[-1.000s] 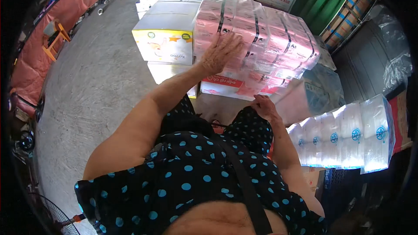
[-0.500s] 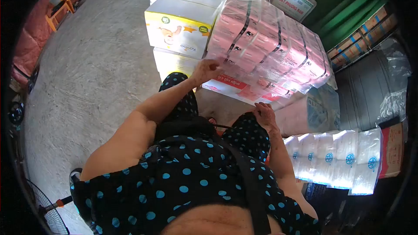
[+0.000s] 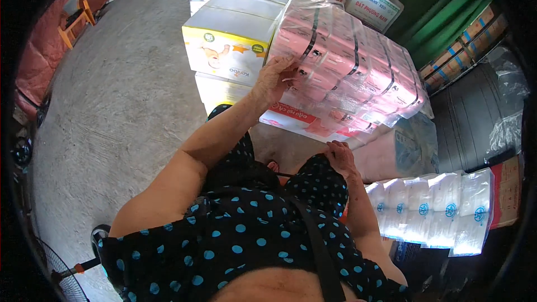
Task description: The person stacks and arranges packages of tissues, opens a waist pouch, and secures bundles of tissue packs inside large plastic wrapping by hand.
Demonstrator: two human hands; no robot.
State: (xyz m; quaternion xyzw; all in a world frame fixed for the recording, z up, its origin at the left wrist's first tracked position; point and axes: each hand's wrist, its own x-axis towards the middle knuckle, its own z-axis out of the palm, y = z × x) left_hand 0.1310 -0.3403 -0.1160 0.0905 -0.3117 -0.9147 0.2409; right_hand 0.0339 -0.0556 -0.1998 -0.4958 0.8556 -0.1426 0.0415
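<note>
My left hand (image 3: 273, 80) is raised to the near left corner of a bundle of pink packs (image 3: 330, 45) with black strips, wrapped in clear plastic. Its fingertips touch the wrap, and a gap shows between the curved fingers and the thumb. Lower down, my right hand (image 3: 340, 157) lies over my right knee (image 3: 319, 176), fingers loosely bent and holding nothing. Under the pink bundle is a red and white carton (image 3: 296, 113). Left of the bundle stands a white and yellow carton (image 3: 226, 53) with a baby picture, stacked on another pale carton (image 3: 221, 90).
Clear bags of white cup-like stacks (image 3: 424, 207) lie at my right, beside a red-brown box (image 3: 506, 190). Behind them is a large grey wrapped bundle (image 3: 464, 117). More cartons (image 3: 373, 8) are at the back. A fan (image 3: 61, 274) is at lower left, an orange chair (image 3: 78, 17) farther off.
My left hand has moved up and slightly forward along the corner of the pink bundle, and its fingers have extended. My right hand stays on the knee. The view has shifted slightly.
</note>
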